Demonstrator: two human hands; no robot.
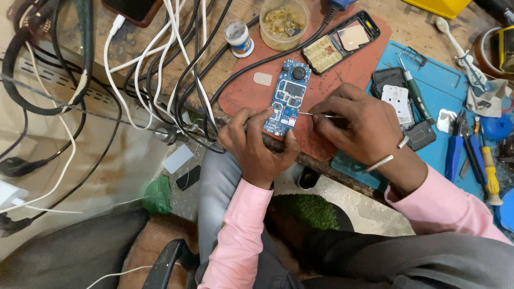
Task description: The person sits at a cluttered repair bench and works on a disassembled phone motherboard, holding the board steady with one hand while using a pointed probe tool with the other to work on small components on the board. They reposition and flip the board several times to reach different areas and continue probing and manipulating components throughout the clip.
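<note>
Both hands are clamped: the left hand (257,147) should steady the blue circuit board (286,96) flat while the right hand (356,126) guides its thin metal probe (316,114) gently.

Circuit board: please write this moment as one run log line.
left hand: holds blue circuit board | right hand: touches thin metal tool to board | under: red mat

— From my screen, the circuit board (287,96) reads blue with silvery patches and a black round part. You?
— Same. It lies over a reddish-brown mat (251,96), beside a blue mat (444,80).
— Sleeves (241,235) are pink. Cables (160,59) run white and black.
— Pliers (454,150) have blue handles; one screwdriver (490,171) is yellow. The small jar (239,38) has a white lid
</note>
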